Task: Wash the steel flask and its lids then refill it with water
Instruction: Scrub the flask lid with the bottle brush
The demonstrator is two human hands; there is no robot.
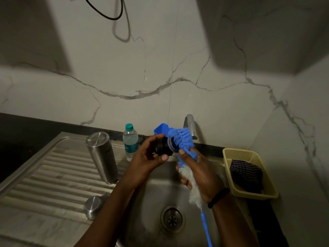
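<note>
Scrubbing step: your left hand (151, 154) gripped the black plastic inner lid (162, 146), right hand (197, 172) gripped the blue bristle bottle brush (183, 141). Rinsing probably came next.

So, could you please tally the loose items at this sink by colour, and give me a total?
Steel: 2, flask, outer lid
Blue: 2, bottle brush, scoop
Black: 1, inner lid
Clear: 1, water bottle
Yellow: 1, basket
Dark: 1, cloth
Total: 8

Brush handle (206, 229) cut off by the bottom edge. Black inner lid (162, 147) partly covered by the left hand (151, 155). Label on plastic bottle (130, 142) too small to read. Forearms cropped below.
</note>
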